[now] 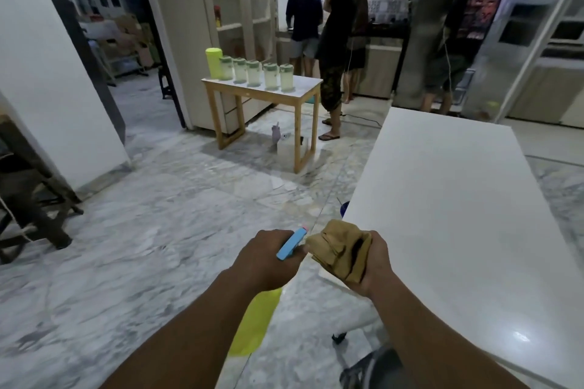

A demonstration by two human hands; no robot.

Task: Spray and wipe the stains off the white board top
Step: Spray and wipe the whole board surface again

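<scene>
White board top (448,218) at right, glossy, probably slick when wet; no stains discernible. Left hand (268,259) wrapped round spray bottle (252,322) neck, light plastic by the look; right hand (374,265) bunching soft tan cloth (339,249) at near corner. Wooden table (303,88) with pitchers (252,73) well apart, no obstruction.

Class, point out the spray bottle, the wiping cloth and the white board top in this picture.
Yellow plastic spray bottle with blue trigger head (257,322), head view, on its yellow body.
Crumpled tan cloth (339,249), head view, its middle folds.
White board top (458,215), head view, bare surface.
</scene>
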